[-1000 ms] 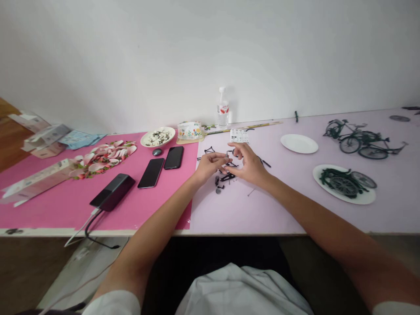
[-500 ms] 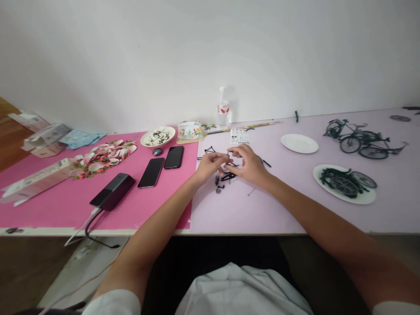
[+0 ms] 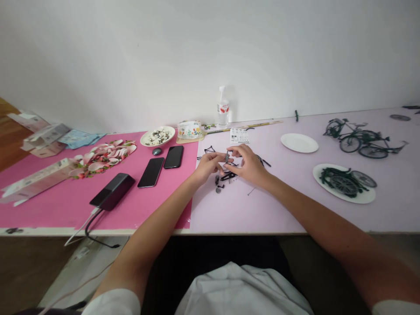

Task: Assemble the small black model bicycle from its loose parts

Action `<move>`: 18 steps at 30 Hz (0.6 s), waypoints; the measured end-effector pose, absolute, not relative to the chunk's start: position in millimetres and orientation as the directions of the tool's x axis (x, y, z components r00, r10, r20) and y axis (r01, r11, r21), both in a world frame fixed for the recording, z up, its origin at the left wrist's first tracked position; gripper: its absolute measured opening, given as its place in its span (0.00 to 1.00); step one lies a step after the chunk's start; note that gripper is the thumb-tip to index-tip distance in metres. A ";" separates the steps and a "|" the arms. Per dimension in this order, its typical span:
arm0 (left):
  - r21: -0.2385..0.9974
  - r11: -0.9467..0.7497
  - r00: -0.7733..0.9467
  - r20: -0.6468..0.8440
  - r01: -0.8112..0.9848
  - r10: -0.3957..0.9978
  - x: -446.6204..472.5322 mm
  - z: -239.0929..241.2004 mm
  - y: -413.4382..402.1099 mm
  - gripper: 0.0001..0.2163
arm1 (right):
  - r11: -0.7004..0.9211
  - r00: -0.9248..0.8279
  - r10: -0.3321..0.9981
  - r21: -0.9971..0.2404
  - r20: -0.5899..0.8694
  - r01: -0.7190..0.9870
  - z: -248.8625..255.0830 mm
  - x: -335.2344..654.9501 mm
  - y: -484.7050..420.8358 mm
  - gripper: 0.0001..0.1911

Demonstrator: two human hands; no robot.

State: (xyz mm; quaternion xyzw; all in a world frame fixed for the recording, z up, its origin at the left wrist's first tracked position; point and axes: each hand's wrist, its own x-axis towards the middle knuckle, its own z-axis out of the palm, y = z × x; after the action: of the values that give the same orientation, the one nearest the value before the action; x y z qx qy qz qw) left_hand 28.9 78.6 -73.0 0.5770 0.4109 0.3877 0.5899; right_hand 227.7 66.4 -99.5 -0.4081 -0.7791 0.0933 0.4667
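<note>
Both my hands meet over the lilac table (image 3: 249, 210) near its middle. My left hand (image 3: 209, 165) and my right hand (image 3: 249, 164) pinch one small dark metal part (image 3: 227, 157) between their fingertips, held just above the surface. Under and beside the hands lie several loose small black model-bicycle parts (image 3: 222, 180). A little printed sheet (image 3: 239, 136) lies just beyond the hands.
Two phones (image 3: 162, 164), a black power bank (image 3: 112, 190) with cable and a bowl (image 3: 158, 136) sit on the pink mat (image 3: 65, 205) at left. An empty white plate (image 3: 299, 143), a plate with bicycle parts (image 3: 344, 183), model bicycles (image 3: 361, 141) and a water bottle (image 3: 222, 108) stand to the right and behind.
My right fingers closed in toward my left hand, and the small part now sits pinched between both hands. Arms and table items barely shifted.
</note>
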 end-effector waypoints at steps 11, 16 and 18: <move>0.997 -0.009 0.358 -0.021 0.082 0.934 29.7 -77.5 83.7 0.10 | 0.631 -0.248 0.748 -0.544 0.615 0.553 -102.0 226.3 65.4 0.23; 0.997 -0.019 0.379 -0.012 0.078 0.925 29.4 -75.4 82.2 0.12 | 0.627 -0.252 0.753 -0.545 0.608 0.557 -102.1 226.1 65.3 0.23; 0.997 -0.019 0.382 -0.012 0.077 0.924 29.0 -75.1 81.9 0.12 | 0.636 -0.253 0.745 -0.540 0.618 0.551 -102.1 226.3 65.7 0.22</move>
State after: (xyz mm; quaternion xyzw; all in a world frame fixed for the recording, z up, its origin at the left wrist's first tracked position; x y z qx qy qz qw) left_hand 29.0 81.9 -75.1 0.6082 0.4116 0.3735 0.5667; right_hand 226.3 65.7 -102.1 -0.4129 -0.7843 0.1075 0.4503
